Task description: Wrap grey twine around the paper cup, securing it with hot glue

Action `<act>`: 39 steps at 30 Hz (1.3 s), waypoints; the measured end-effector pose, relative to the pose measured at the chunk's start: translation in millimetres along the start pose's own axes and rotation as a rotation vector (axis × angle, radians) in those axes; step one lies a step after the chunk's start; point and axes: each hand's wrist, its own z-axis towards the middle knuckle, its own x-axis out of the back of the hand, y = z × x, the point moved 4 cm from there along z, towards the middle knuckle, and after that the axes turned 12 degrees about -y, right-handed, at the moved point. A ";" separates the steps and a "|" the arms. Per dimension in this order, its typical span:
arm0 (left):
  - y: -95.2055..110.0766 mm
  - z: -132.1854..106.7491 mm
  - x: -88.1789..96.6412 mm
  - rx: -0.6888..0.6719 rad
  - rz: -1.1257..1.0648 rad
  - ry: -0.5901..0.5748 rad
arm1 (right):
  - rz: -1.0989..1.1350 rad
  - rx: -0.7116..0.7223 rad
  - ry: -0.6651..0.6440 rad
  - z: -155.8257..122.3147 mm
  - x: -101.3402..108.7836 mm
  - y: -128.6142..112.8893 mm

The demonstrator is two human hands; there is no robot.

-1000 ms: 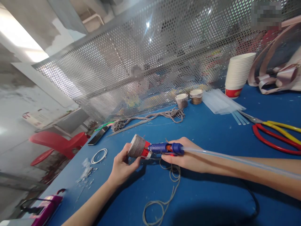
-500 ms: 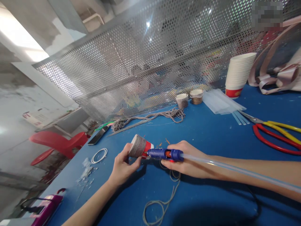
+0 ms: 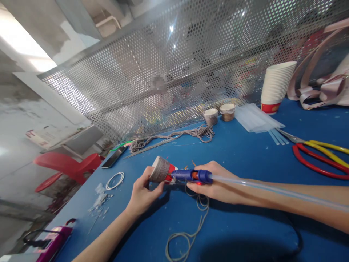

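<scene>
My left hand [image 3: 144, 191] grips a paper cup [image 3: 160, 169] by its rim end; the cup is tilted on its side, base toward the right. Grey cord is wound round its rim half, and the red and white base half shows bare. A blue hot glue gun [image 3: 188, 176] is held in my right hand [image 3: 218, 183], its nozzle at the cup's side by the cord's edge. Whether the tip touches cannot be made out. A long clear glue stick [image 3: 272, 191] sticks out of the gun's back. Loose grey cord [image 3: 201, 203] trails below onto the blue table.
Behind lie a bundle of grey cord [image 3: 174, 136], two small cord-wrapped cups [image 3: 211, 117], glue sticks [image 3: 253, 118] and a stack of paper cups [image 3: 278, 85]. Scissors [image 3: 300, 142] rest at right. At left are a phone [image 3: 113, 158], a white ring [image 3: 115, 181] and a purple power strip [image 3: 53, 243].
The glue gun and my right hand have shifted up very slightly, the nozzle rising a little along the cup's side. My left hand and the cup stay nearly still.
</scene>
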 end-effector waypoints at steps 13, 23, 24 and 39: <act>6.1 1.3 -0.3 0.007 -0.064 0.043 | -0.002 -0.043 0.015 0.6 4.9 -3.1; 2.5 2.4 -0.3 0.103 -0.133 -0.012 | 0.299 -0.226 -0.096 11.8 14.7 21.3; 3.0 2.9 0.2 0.107 -0.144 -0.004 | 0.360 -0.225 -0.110 13.8 16.2 23.7; 4.6 4.7 2.5 0.161 -0.187 0.067 | -0.265 -0.240 0.156 29.1 57.6 62.9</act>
